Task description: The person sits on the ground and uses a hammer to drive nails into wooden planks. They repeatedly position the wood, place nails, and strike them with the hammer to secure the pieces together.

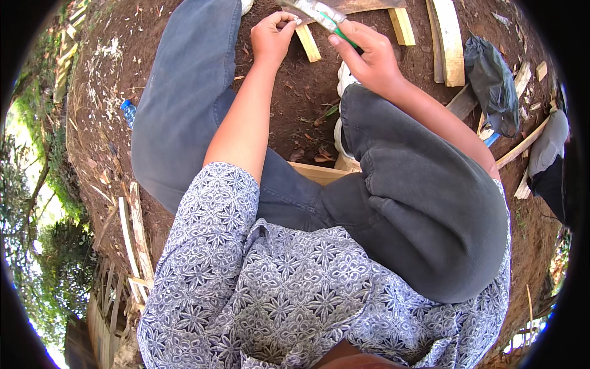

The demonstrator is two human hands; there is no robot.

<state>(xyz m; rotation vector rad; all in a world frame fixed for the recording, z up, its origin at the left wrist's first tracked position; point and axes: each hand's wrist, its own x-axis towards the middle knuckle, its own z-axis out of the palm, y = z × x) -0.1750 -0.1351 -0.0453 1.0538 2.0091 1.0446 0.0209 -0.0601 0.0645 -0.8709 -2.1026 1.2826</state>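
Observation:
My left hand [272, 40] is at the top of the view, with thumb and forefinger pinched together beside the edge of a brown board [362, 6]. What sits between those fingertips is too small to make out. In my right hand [373, 60] is a hammer [330, 18] with a green grip, its metal end slanting up and left above the board, smeared by motion. Two pale wooden pieces, a left one [308, 44] and a right one [402, 27], stick out from under the board. The far side of the board is cut off by the frame.
My bent legs flank the bare soil [286, 107]. Pale planks [450, 43] and a dark plastic bag [491, 80] lie to the right, near a grey and black bundle [549, 147]. A blue-capped bottle [128, 112] and wood strips [140, 230] are at left.

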